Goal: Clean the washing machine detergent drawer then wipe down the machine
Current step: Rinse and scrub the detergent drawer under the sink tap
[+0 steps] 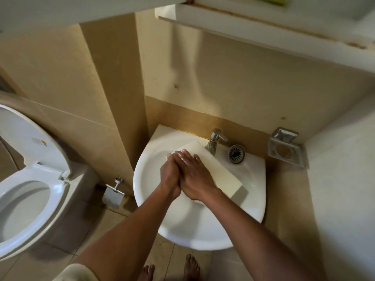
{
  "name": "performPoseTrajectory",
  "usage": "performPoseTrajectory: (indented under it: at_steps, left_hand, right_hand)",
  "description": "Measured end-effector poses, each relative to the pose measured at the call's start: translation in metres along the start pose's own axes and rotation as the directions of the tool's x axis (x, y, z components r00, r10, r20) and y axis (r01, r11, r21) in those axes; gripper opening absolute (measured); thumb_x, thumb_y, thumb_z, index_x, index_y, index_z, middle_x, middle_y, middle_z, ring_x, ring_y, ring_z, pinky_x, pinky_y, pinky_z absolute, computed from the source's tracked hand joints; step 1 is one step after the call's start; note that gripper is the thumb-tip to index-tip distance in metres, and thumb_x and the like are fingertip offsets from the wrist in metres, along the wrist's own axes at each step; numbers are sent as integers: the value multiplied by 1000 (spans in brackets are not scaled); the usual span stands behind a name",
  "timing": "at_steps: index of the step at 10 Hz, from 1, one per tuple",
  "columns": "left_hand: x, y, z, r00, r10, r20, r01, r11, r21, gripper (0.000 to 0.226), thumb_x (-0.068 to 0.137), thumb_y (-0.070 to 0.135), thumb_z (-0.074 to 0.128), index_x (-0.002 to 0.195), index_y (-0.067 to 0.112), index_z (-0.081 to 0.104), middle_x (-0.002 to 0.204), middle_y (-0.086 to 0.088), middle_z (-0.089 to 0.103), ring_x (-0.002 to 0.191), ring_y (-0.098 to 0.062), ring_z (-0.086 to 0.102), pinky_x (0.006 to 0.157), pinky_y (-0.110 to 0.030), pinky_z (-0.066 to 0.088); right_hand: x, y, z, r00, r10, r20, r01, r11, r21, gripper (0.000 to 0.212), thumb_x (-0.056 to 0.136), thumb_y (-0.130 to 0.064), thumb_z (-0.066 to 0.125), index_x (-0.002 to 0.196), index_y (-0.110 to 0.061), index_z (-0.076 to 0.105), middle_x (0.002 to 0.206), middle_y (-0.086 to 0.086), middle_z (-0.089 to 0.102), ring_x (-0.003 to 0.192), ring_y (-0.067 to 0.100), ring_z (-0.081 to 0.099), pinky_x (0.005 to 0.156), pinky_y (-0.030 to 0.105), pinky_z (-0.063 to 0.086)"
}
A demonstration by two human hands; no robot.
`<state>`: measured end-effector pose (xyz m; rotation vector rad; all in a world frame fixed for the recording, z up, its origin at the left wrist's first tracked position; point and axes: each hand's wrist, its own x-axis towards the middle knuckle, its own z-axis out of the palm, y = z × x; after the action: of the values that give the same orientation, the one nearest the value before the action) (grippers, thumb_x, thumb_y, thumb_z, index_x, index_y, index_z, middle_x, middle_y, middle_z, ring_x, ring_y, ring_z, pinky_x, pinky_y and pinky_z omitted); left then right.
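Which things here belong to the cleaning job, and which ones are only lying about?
For the job: left hand, right hand, white drawer, sink, tap.
Lying about: drain strainer, soap dish, toilet, paper holder.

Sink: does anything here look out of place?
Yes. A long white drawer lies slantwise across the sink, and a round metal strainer sits loose on its rim beside the tap, rather than in a drain.

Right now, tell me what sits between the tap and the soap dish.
In the head view, a round metal strainer lies on the sink rim between them.
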<state>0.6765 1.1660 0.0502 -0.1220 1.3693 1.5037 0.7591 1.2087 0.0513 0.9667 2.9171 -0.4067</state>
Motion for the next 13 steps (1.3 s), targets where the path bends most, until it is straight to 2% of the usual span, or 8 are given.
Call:
performPoseTrajectory:
  at_steps: [5,6,7,8,9,10,12,13]
  left_hand:
    - [-4,1,-8,987,-58,-147,38,990,-134,34,108,31,43,131,10,55,118,-10,64,110,-32,62,99,-53,53]
    - [-9,8,-16,992,28,-121,-31,999,-27,31,109,36,38,122,16,57,113,-8,64,104,-29,62,95,-51,54]
    - [-5,17,-30,984,104,-142,-93,992,84,35,107,43,37,100,22,65,108,-7,68,100,-28,64,92,-44,54]
    - [1,19,-42,982,119,-149,-103,989,111,37,106,45,39,102,21,67,112,-9,72,106,-29,67,97,-43,55]
    - [4,16,-49,982,97,-162,-88,994,61,32,106,44,43,101,22,65,108,-6,72,102,-26,68,94,-40,55]
    - [5,13,-55,981,82,-177,-81,997,8,34,105,46,46,114,19,64,111,-6,72,103,-25,69,83,-39,57]
    - [5,16,-56,982,70,-174,-64,997,37,34,107,43,44,110,15,64,109,-7,73,103,-25,69,84,-35,53]
    - [6,19,-52,980,57,-190,-45,997,66,33,106,45,46,106,17,63,107,-6,72,101,-25,68,83,-36,52]
  right_hand:
    - [-79,56,18,848,507,-151,-485,859,161,67,101,-59,12,159,-27,12,164,-5,15,152,20,14,122,44,14]
    - [-96,74,31,673,739,10,-559,500,662,55,106,-46,26,152,-17,35,155,7,39,143,27,36,115,35,29]
    - [-78,93,27,506,789,348,-389,-152,909,53,106,-46,32,120,-6,64,115,12,63,103,28,62,93,39,49]
    - [-44,107,23,557,606,567,-199,-566,800,32,104,-23,44,91,-1,64,86,15,62,76,27,62,72,34,52]
    - [-10,103,34,584,486,650,-184,-701,689,24,99,-9,45,88,2,63,80,17,64,76,28,63,69,36,59]
    - [10,89,44,669,479,569,-220,-603,767,14,89,-12,57,90,-3,67,86,9,65,83,20,63,64,28,58]
    - [-1,64,50,816,521,252,-296,1,955,24,100,-29,49,106,-13,67,91,-8,69,83,4,63,69,-2,42]
    - [-28,64,61,895,364,259,-129,-345,930,28,100,-21,51,128,-16,54,123,-9,66,112,2,63,93,18,51]
